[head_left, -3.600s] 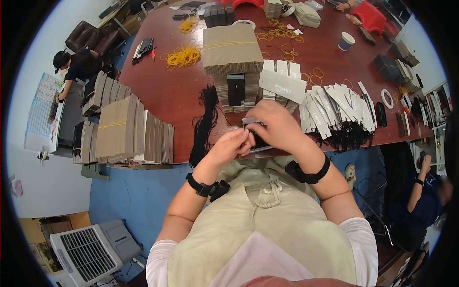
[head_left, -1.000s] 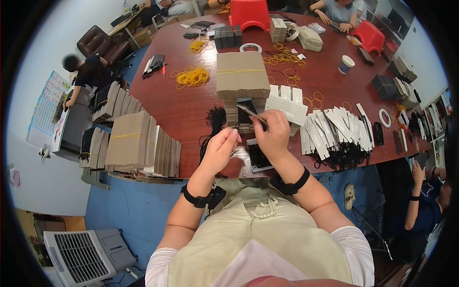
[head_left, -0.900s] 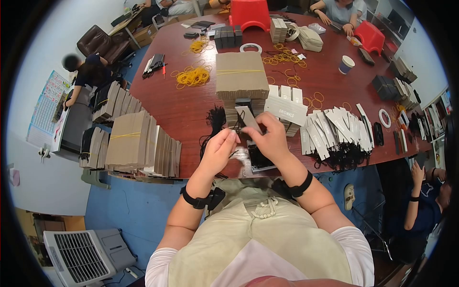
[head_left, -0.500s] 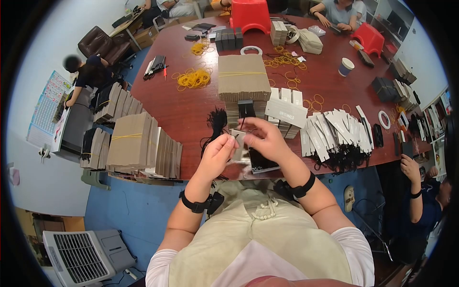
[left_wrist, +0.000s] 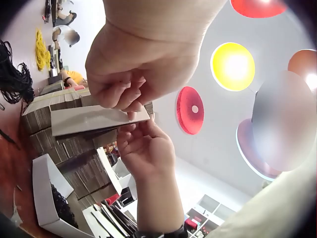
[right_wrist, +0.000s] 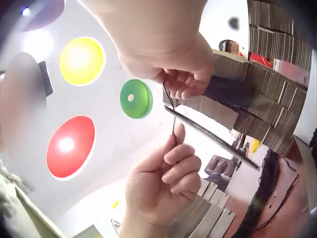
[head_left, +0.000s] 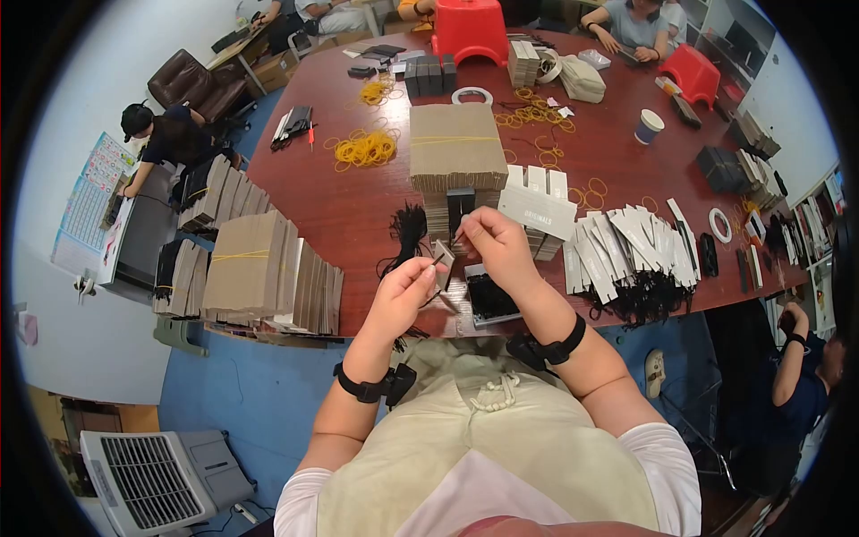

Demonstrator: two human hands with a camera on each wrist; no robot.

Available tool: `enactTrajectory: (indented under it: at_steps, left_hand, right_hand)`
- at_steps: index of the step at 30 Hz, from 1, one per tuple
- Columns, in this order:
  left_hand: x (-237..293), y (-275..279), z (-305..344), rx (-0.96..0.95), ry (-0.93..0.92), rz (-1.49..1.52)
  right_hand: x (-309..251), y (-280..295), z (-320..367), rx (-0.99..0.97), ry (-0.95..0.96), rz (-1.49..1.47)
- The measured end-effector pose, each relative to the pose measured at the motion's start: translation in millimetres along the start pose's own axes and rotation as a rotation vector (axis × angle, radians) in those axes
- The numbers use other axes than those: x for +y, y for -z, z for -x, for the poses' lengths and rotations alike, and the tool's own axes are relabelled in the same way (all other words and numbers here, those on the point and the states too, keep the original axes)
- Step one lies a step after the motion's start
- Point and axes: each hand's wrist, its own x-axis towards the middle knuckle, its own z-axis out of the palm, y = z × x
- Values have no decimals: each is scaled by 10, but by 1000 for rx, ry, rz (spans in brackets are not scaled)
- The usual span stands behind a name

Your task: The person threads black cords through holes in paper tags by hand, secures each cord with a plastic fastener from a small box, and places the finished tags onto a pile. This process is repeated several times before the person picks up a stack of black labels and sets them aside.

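Note:
In the head view my left hand and right hand work over the table's front edge. Between them hangs a narrow grey tag, its pale face showing in the left wrist view. A thin black cord runs through the tag's end in the right wrist view. Left thumb and finger pinch the cord on one side of the tag, right fingertips pinch it on the other. Near my left hand lies a bundle of black cords. A white box with small black cords inside sits below my right hand.
Stacked grey cards stand ahead, a black piece at their front. White tags with black cords spread on the right. Card stacks stand left. Yellow rubber bands and a paper cup lie farther back.
The right hand held the tag up a second ago. The tag now hangs beside the left fingers, and the right hand has moved up and away from it with the cord.

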Motion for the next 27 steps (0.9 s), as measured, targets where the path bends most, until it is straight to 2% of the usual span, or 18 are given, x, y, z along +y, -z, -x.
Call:
enactTrajectory:
  at_steps: [5, 6, 13, 15, 19, 21, 22, 24, 25, 27]
  left_hand:
    - [-42, -7, 4, 72, 12, 3]
    - [-58, -3, 6, 96, 25, 10]
    - [-130, 141, 47, 40, 24, 257]
    - [-105, 135, 61, -11, 30, 288]
    - [10, 48, 96, 13, 25, 194]
    - [37, 26, 116, 42, -23, 69]
    - [76, 13, 124, 82, -56, -111]
    - [198, -22, 150, 160, -119, -473]
    - [284, -49, 145, 164, -267, -591]
    - [450, -111, 85, 169, -567, -824]
  right_hand:
    - [-121, 14, -5, -23, -111, -477]
    - [-105, 73, -10, -98, -120, -655]
    - [32, 255, 59, -288, -128, -873]
    - [90, 226, 104, -338, -102, -1021]
    - [229, 206, 168, -352, -10, -1124]
    - [186, 227, 205, -232, -84, -937]
    - [130, 229, 219, -173, -120, -842]
    - [-75, 165, 246, -173, -135, -498]
    - [-214, 102, 259, -173, -142, -327]
    - [-352, -10, 293, -221, -192, -237]
